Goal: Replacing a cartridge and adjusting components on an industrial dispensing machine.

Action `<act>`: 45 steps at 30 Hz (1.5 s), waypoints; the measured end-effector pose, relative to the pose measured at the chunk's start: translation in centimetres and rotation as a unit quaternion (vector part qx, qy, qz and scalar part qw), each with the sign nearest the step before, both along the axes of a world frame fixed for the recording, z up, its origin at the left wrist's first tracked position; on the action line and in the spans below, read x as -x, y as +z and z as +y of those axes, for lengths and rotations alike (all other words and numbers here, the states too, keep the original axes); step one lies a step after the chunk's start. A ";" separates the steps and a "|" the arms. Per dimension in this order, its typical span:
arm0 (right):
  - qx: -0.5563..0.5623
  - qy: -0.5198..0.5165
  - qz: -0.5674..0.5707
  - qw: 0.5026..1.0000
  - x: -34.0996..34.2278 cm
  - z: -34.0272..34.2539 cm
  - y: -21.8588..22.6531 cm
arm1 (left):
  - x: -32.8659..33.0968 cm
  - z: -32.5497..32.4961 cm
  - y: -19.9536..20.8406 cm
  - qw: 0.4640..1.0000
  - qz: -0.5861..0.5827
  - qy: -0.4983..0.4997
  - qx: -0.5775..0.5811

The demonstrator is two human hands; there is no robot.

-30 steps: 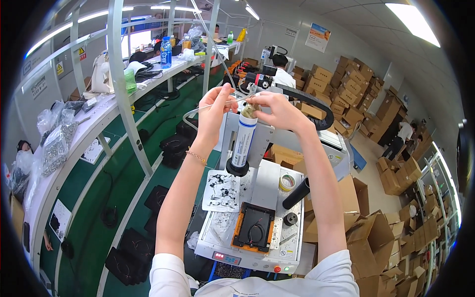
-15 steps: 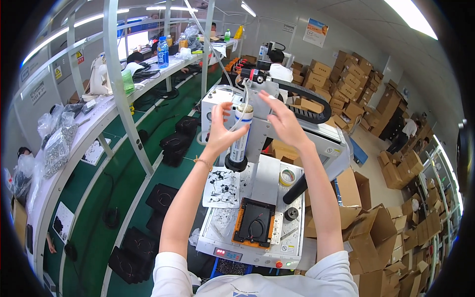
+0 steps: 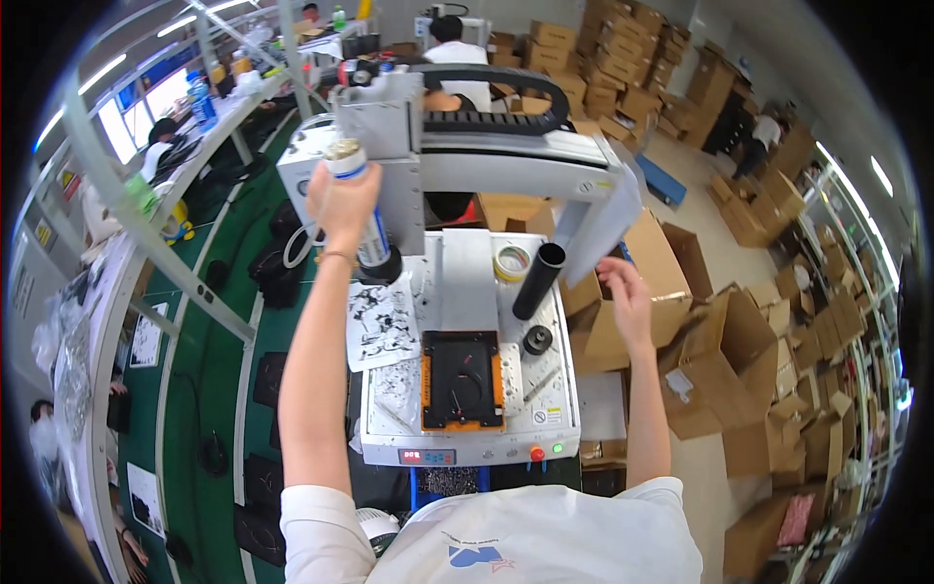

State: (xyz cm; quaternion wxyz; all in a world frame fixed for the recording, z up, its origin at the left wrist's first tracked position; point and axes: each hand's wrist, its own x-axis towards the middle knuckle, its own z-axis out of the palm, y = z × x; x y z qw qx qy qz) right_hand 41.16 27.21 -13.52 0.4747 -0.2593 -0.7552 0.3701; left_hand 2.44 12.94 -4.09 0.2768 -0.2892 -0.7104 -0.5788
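My left hand (image 3: 347, 206) is wrapped around a white and blue cartridge (image 3: 374, 243), which stands upright at the machine's dispensing head with its lower end in a black round collar (image 3: 377, 268). My right hand (image 3: 626, 297) is held off to the right of the machine, fingers loosely bent and apart, with nothing in them. Closest to it is a black tube (image 3: 538, 284) standing on the machine bed. Below, a black tray-like housing (image 3: 462, 380) with a thin cable inside sits in an orange fixture (image 3: 426, 394).
On the bed (image 3: 399, 394) lie a smeared white sheet (image 3: 381, 326), a tape roll (image 3: 511, 261) and a black round part (image 3: 537, 339). Open cardboard boxes (image 3: 720, 360) crowd the right. A workbench (image 3: 146, 258) runs along the left; a co-worker (image 3: 457, 58) sits behind the machine.
My right hand has left the cartridge's top end and moved right and down. My left hand has closed around the cartridge. The view has swung right and down.
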 end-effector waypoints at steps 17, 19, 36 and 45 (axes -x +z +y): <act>-0.012 -0.066 0.041 0.997 8.3 -1.0 0.7 | -2.4 -6.8 0.7 0.990 0.039 -0.099 0.092; -0.054 0.042 0.161 0.985 9.2 -2.4 7.3 | -2.3 -8.4 1.5 0.933 -0.103 -0.342 -0.029; -0.201 0.168 0.029 0.965 28.8 -7.8 28.7 | 1.1 -12.6 10.0 0.688 -0.307 -0.580 -0.308; -0.208 0.141 -0.358 0.899 32.7 -8.7 26.1 | 6.1 -12.5 9.0 0.545 -0.360 -0.643 -0.399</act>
